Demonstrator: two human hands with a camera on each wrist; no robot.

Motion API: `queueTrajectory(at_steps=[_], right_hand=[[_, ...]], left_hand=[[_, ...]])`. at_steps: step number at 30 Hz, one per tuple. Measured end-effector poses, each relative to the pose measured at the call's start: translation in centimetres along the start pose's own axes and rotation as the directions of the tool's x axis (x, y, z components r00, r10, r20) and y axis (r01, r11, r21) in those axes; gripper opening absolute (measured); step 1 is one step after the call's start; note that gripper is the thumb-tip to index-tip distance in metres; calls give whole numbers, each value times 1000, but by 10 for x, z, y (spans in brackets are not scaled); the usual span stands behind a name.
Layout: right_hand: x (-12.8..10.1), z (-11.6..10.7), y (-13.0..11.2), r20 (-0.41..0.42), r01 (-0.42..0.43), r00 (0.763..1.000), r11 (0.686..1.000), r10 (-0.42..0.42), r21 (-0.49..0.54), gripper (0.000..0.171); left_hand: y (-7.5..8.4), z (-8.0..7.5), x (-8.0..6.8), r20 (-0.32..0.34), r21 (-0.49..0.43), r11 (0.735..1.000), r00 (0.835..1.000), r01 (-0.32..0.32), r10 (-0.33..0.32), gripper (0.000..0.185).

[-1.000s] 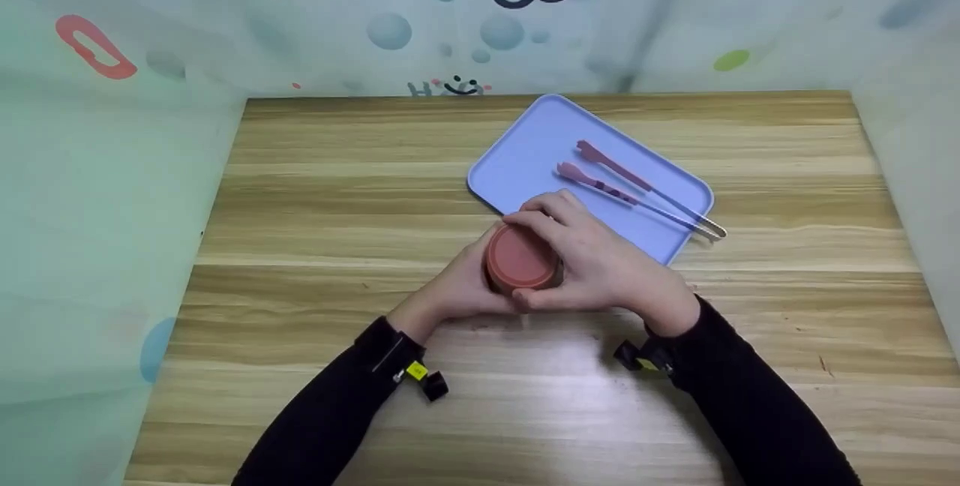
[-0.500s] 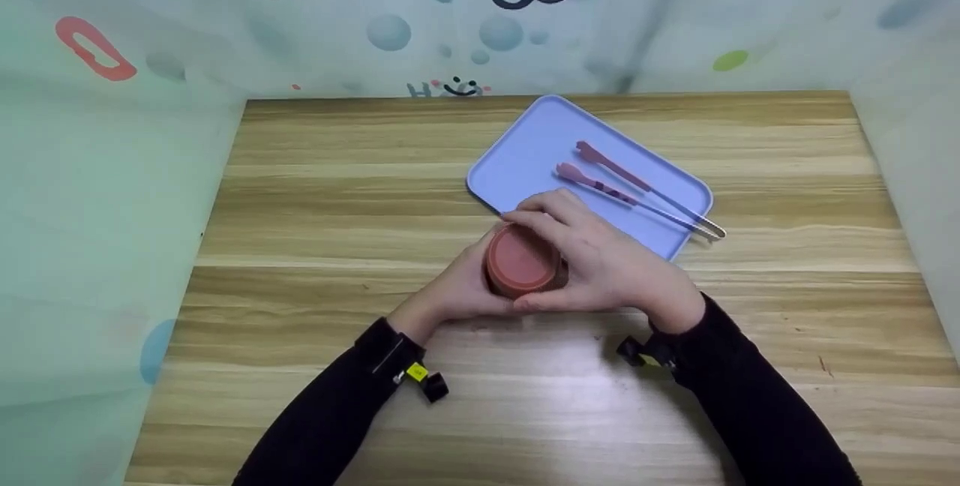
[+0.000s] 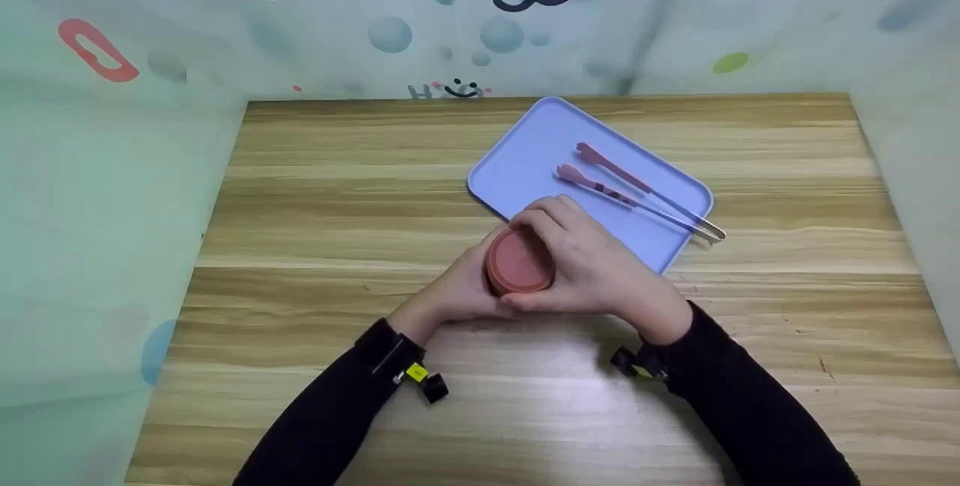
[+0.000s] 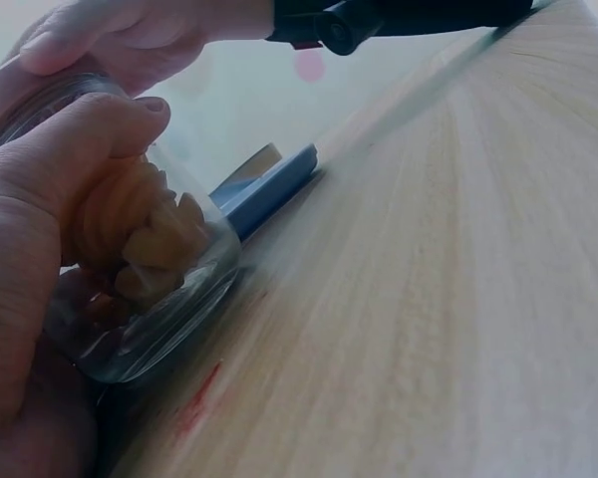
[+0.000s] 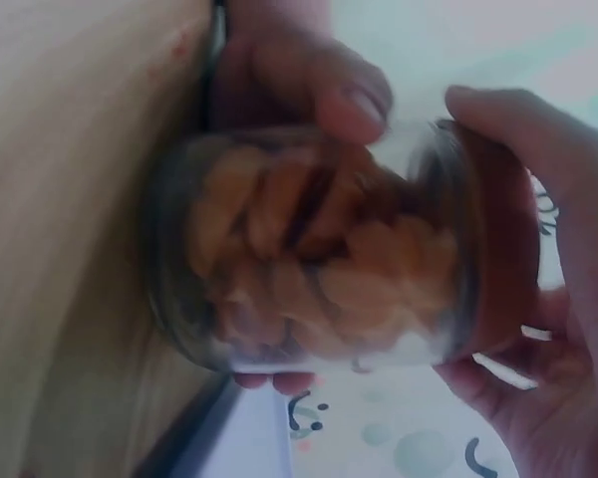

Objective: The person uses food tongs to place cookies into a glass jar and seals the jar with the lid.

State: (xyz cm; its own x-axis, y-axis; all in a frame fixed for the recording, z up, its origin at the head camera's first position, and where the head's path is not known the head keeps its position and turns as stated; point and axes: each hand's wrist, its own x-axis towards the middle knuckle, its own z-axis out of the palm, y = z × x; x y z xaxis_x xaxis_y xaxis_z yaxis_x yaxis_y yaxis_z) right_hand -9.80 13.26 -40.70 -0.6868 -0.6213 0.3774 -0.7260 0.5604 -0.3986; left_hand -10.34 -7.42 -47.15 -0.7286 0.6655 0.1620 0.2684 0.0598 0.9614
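1. Glass jar (image 3: 519, 270) sits on the wood counter (image 3: 300, 231), right at the near edge of the blue tray (image 3: 525, 148).
2. Left hand (image 3: 459, 289) has its grip wrapped round the jar body.
3. Right hand (image 3: 592, 261) grips the red lid (image 3: 517, 259).
4. Pink tongs (image 3: 637, 190) lie on the tray.

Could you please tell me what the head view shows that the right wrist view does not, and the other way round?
Only the head view shows the pink tongs lying on the blue tray, the whole wooden table, and the jar's red lid from above. Only the right wrist view shows through the glass: tan, orange-brown pieces fill the jar; what they are I cannot tell. Both show the left hand gripping the jar's body and the right hand curled round the lid.
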Motion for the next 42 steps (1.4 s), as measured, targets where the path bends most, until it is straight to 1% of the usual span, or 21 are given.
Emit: queueTrajectory(at_steps=[3, 5, 7, 9, 13, 16, 18, 21, 26, 30, 33, 35, 38, 40, 42], right_hand=[[0, 3, -2, -31, -22, 999, 1000, 22, -19, 85], [0, 2, -1, -23, -10, 1000, 1000, 9, -9, 86], [-1, -2, 2, 3, 26, 1000, 999, -26, 29, 87], [-1, -6, 5, 40, 78, 996, 994, -82, 80, 87], [-3, -13, 9, 125, 140, 979, 979, -159, 148, 88], [-3, -15, 9, 169, 138, 972, 979, -162, 147, 86], [-3, -15, 10, 177, 127, 972, 981, -152, 148, 85], [-3, -13, 9, 160, 113, 978, 984, -135, 140, 84], [-2, -6, 5, 64, 100, 992, 991, -105, 85, 85], [0, 3, 1, -14, 39, 999, 999, -39, 11, 84], [0, 6, 0, -24, -2, 1000, 1000, 1, -20, 82], [-1, 5, 1, -7, 9, 1000, 1000, -9, -9, 82], [-3, -2, 5, 58, 78, 995, 995, -82, 59, 84], [-3, -7, 8, 113, 128, 984, 985, -141, 117, 87], [-4, -10, 9, 159, 158, 970, 975, -183, 158, 87]], left_hand=[[0, -1, 0, 3, 10, 1000, 1000, -16, 16, 101], [-1, -1, 0, 5, 16, 1000, 1000, -18, 18, 101], [-1, 0, 1, 6, 19, 1000, 1000, -15, 15, 102], [-1, 0, 2, 7, 18, 1000, 1000, -10, 10, 103], [-1, 2, 2, 5, 1, 1000, 1000, 1, -1, 104], [-1, 3, 2, -1, -17, 1000, 1000, 4, -4, 104], [-1, 2, 2, -4, -23, 1000, 1000, 9, -9, 104], [-1, 2, 1, -6, -27, 1000, 1000, 16, -16, 103], [-2, 1, 1, -3, -31, 999, 1000, 18, -18, 102], [-3, 0, 0, 3, -12, 1000, 1000, 2, -2, 101], [-2, -1, 0, 6, 10, 1000, 1000, 0, 0, 101], [-2, 0, 0, 6, 11, 1000, 1000, 4, -4, 101], [-2, 1, -1, 1, 13, 1000, 1000, 26, -26, 101], [-1, 2, -1, -3, 6, 999, 999, 40, -40, 101], [-1, 3, 0, -6, 10, 999, 999, 51, -51, 100]])
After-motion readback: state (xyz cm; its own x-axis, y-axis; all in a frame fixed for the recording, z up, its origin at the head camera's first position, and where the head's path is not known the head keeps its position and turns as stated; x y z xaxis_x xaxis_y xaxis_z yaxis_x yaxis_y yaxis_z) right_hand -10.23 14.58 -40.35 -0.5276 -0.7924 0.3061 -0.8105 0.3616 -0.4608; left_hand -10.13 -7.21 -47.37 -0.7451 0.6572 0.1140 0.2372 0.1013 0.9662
